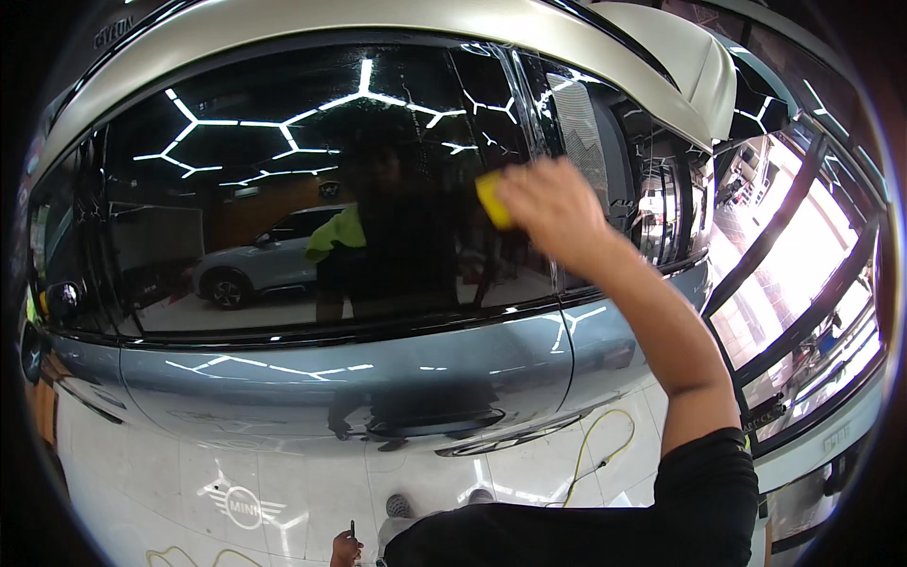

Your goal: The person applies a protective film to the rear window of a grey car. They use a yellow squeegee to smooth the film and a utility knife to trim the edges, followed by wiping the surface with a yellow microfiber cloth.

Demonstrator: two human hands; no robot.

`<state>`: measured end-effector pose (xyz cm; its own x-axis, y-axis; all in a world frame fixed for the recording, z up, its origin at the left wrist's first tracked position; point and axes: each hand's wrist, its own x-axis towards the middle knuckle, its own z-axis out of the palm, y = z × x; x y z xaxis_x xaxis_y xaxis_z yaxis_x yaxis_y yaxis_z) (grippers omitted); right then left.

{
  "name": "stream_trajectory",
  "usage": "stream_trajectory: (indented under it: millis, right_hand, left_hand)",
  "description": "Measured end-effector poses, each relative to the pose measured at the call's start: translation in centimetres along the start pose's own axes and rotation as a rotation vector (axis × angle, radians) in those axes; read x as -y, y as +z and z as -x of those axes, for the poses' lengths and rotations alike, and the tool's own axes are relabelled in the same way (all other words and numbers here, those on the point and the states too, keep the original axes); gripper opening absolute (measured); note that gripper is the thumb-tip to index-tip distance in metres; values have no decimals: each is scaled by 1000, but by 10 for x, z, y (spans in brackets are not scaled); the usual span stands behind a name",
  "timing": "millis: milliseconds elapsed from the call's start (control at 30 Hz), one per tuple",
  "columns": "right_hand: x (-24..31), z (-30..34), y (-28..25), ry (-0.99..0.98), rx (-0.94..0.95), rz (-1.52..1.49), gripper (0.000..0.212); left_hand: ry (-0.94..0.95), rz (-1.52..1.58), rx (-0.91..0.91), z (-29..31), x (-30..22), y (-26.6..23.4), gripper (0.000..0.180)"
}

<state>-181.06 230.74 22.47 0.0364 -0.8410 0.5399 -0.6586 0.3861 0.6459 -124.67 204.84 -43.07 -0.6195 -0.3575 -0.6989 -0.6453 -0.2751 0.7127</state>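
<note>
My right hand (557, 213) is raised against the car's dark side window (406, 227). A yellow sponge pad (493, 200) is held under its fingers, flat to the glass near the pillar between the front and rear windows. Low in the view, my left hand (346, 548) hangs by my body, closed round something slim and dark (352, 529) that pokes up from the fist; its kind cannot be made out. Faint streaks or droplets mark the upper part of the glass.
Below the window runs the blue-grey car door (302, 378); above it, a pale roof (283, 28). A yellow hose or cord (605, 439) loops on the tiled floor (321, 482), which bears a projected or printed winged emblem (246, 507). Bright glass doors (794, 236) stand at right.
</note>
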Motion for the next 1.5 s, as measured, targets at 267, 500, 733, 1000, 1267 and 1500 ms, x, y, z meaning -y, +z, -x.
stream_trajectory:
  millis: [267,500,733,1000,1267,1500]
  right_hand:
    - [-58,-54,-19,117,-7,-1,28]
    - [-84,-121,1,124,-199,127,31]
    - [-18,-10,18,122,-102,16,37]
    - [135,104,26,315,121,-304,35]
    - [129,99,33,362,172,-307,25]
    - [110,88,22,557,99,-462,23]
  left_hand:
    - [542,-694,26,-1,3,8,31]
    - [547,-458,40,-13,9,17,34]
    - [-332,-65,56,2,-2,13,43]
    - [-373,-117,-16,21,-39,14,46]
    - [-299,-69,-52,51,-52,-2,43]
    - [-223,202,-111,102,-60,-7,34]
